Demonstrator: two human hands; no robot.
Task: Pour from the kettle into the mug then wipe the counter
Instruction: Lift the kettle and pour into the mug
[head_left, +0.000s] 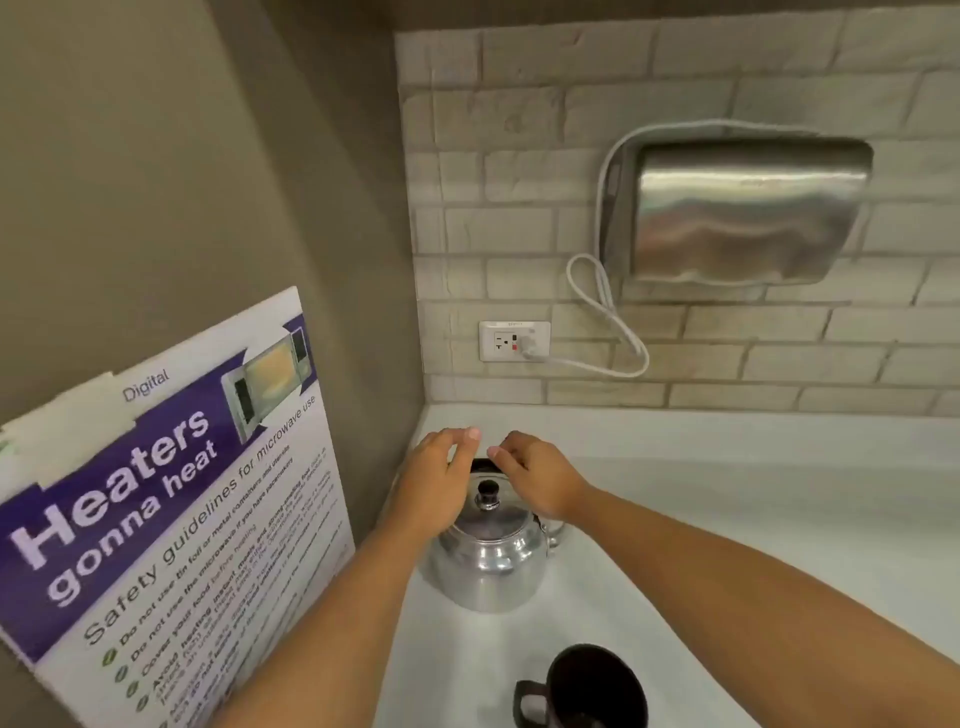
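Polished metal kettle (488, 566), dark glossy mug (592, 686), smooth white counter (727, 519), rough brick wall (519, 208).

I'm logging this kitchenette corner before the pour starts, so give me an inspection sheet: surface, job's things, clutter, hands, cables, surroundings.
Surface: white counter, no spill or cloth seen.
Job's things: shiny round metal kettle upright in the corner, black-knobbed lid on; dark mug upright nearer the camera, apart from the kettle.
Clutter: nothing seen.
Hands: left hand and right hand over the kettle's top at its handle; whether the fingers have closed on it cannot be told.
Cables: white cord looped down the wall, plugged into the white wall outlet.
Surroundings: steel wall-mounted dryer, pale brick-pattern tile wall, purple microwave safety poster on the left.
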